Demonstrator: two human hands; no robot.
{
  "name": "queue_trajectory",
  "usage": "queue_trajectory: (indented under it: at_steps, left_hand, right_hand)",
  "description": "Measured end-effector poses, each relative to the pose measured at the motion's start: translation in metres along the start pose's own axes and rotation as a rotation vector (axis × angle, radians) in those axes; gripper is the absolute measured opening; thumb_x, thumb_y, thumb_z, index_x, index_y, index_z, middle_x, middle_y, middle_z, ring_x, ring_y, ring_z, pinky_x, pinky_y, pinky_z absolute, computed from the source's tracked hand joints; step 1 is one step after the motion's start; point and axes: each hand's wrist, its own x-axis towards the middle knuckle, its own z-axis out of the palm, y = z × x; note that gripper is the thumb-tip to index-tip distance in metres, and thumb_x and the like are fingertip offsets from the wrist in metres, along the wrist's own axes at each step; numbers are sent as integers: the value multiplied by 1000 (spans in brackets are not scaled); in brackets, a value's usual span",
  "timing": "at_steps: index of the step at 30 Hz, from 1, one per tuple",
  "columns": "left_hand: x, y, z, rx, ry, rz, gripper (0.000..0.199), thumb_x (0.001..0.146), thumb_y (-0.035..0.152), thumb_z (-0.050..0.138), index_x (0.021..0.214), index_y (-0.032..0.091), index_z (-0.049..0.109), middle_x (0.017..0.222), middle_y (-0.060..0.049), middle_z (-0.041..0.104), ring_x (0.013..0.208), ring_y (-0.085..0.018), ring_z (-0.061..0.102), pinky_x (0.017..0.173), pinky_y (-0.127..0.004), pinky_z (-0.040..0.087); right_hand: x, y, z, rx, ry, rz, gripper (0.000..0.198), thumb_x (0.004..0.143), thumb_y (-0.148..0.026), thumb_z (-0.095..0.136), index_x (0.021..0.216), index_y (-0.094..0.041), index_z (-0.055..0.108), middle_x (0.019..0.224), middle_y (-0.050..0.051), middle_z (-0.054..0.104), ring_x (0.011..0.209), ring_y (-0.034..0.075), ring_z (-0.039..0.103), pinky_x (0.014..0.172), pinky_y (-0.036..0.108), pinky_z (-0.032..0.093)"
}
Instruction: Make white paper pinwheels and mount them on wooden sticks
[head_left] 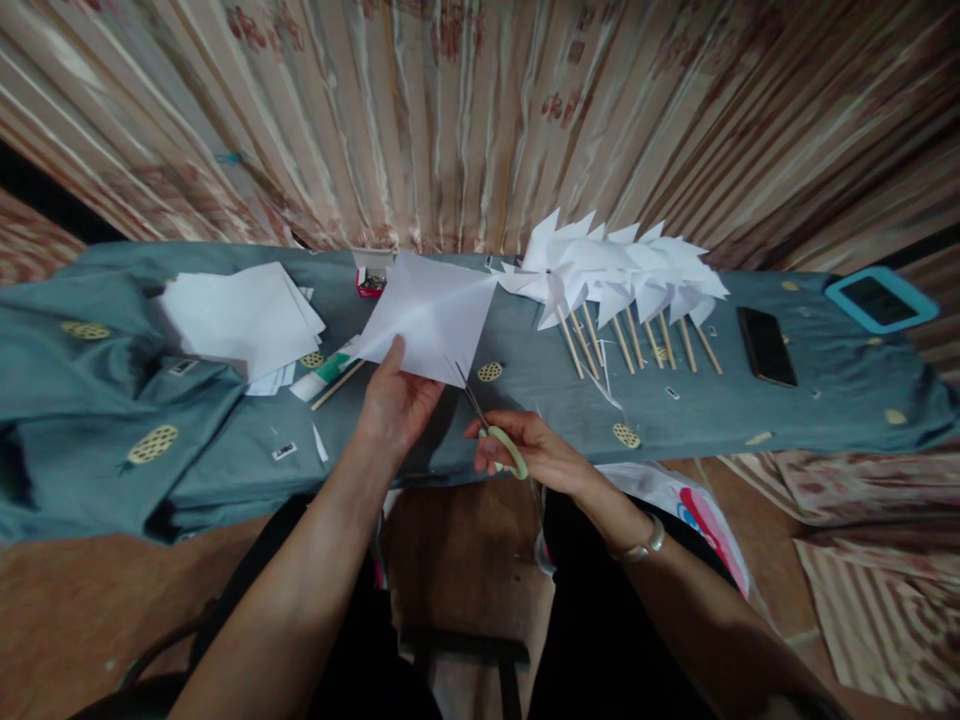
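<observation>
My left hand (pixel 397 400) grips a square sheet of white paper (pixel 431 310) near its lower edge, thumb on top and fingers underneath. A faint crease runs across the sheet. In my right hand (pixel 529 448) is a pair of scissors (pixel 510 450) with pale green handles, fingers through the loops. The slightly parted blades reach the sheet's lower right corner. Just right of the sheet lies a row of white paper pinwheels (pixel 622 265) on wooden sticks. Behind the sheet's left side stands a small red box (pixel 370 281) with small metal pieces in it.
A stack of white paper (pixel 240 315) lies on the left of the cloth-covered table (pixel 450 440). A loose stick (pixel 337 386) and a green-and-white packet (pixel 328 370) are beside it. On the right are a black phone (pixel 766 346) and a blue-framed tablet (pixel 882 299). Curtains (pixel 465 120) hang behind.
</observation>
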Motion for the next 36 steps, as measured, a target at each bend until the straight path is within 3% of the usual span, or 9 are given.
queue_trajectory:
  at_steps: [20,30,36]
  left_hand:
    - [-4,-6,0,14,-8,-29,31,99,19,41,125,13,58,76,-2,73,66,-14,68,74,-25,56]
    - [-5,-4,0,0,-4,-34,28,99,19,42,117,10,62,74,-2,73,65,-13,68,70,-23,55]
    - [-5,-2,0,-27,-3,-37,29,98,17,42,122,11,59,71,-2,73,61,-12,67,70,-23,56]
  right_hand:
    - [3,3,1,-5,39,-26,45,74,-58,71,88,-16,63,67,-1,63,56,8,54,51,20,43]
    - [4,5,1,25,65,13,44,68,-54,78,86,-16,65,64,-3,64,55,8,56,53,21,46]
    - [4,7,3,68,95,38,43,64,-49,82,86,-15,66,60,-4,64,53,7,56,53,19,45]
